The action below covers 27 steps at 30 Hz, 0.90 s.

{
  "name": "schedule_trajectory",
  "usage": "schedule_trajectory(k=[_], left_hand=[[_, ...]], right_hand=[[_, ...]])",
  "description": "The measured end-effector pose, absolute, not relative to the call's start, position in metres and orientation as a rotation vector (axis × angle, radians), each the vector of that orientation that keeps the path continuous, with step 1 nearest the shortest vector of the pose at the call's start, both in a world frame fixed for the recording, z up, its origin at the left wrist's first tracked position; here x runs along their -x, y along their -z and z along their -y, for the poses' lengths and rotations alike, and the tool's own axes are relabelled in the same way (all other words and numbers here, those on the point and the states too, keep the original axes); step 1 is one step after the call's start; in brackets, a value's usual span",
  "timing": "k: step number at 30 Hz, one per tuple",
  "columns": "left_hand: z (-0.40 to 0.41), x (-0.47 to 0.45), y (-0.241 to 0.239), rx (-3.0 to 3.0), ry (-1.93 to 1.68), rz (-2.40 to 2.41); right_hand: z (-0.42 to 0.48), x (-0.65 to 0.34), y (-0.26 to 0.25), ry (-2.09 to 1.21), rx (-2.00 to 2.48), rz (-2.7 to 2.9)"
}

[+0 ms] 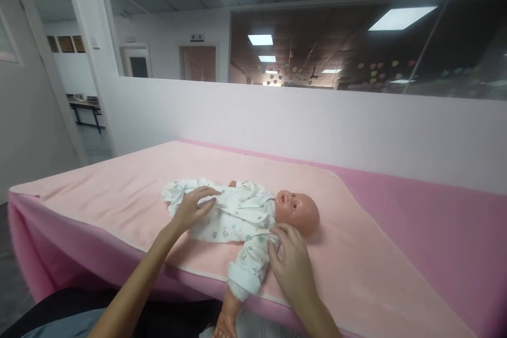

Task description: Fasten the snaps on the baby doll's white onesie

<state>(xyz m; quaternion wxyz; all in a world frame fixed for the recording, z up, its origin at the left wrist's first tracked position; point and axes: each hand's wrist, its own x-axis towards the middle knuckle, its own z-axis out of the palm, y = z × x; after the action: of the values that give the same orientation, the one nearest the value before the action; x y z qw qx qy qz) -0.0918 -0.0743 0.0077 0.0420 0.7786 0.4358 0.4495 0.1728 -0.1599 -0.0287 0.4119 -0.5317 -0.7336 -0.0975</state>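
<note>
Centrally: one baby doll (245, 211), smooth hard-looking plastic with a slight sheen, laid on its back across a padded table, head to the right and legs to the left. Head (303, 215): bald, rounded, face turned up, mouth parted. Near forearm and hand (226, 318): moulded plastic, reaching past the table's near edge.

Garment (222, 224): soft white printed cloth, small green and grey motifs, front panels overlapping; loose folds over the torso, bunched cloth at the leg end. Near sleeve (250, 264): wrinkled, with a thick turned-back cuff.

Left hand (198, 207): bare, palm down over the lower torso of the garment, fingers extended and loosely parted, thumb a little apart, grasping nothing. Right hand (292, 256): bare, at the near shoulder just below the doll's head; fingers curved, thumb set apart from them, a narrow gap between; whether cloth is caught there cannot be told.

Upper cover (368, 274): peach, matte, fleecy-looking, pale stitched border, shallow creases. Under cover (428, 222): deeper pink, plain, draped in broad folds at the near left corner.

Behind: a smooth white partition (277, 116), topped by a long glass pane (336, 47) bearing heart-shaped stickers. Far left: a pale flat door (31, 90), standing open.
</note>
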Motion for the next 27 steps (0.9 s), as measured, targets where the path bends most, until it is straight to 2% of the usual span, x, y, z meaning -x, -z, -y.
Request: schedule_trajectory(k=[2,4,8,11,19,24,27], left_hand=[[0.066,0.07,-0.025,-2.34,-1.547,-1.266],[0.051,0.041,-0.037,-2.288,-1.55,-1.172],[0.012,-0.013,-0.028,-2.319,-0.916,-1.074],[-0.007,-0.025,-0.007,-2.223,-0.754,-1.048],[-0.002,-0.008,-0.003,-2.099,-0.632,-0.822],[-0.005,-0.005,-0.002,-1.594,-0.937,-0.848],[-0.008,-0.002,-0.001,-1.296,-1.068,-0.774]], right_hand=[[0.182,-0.187,0.05,0.433,1.54,1.737],[0.197,-0.196,0.071,0.567,1.656,1.676],[0.207,-0.206,0.092,0.659,1.665,1.633],[0.21,-0.217,0.09,0.664,1.634,1.629],[0.238,-0.223,0.033,0.694,1.636,1.358],[0.186,-0.194,-0.017,0.718,1.395,1.698],[0.132,-0.172,-0.035,0.723,1.469,1.949]])
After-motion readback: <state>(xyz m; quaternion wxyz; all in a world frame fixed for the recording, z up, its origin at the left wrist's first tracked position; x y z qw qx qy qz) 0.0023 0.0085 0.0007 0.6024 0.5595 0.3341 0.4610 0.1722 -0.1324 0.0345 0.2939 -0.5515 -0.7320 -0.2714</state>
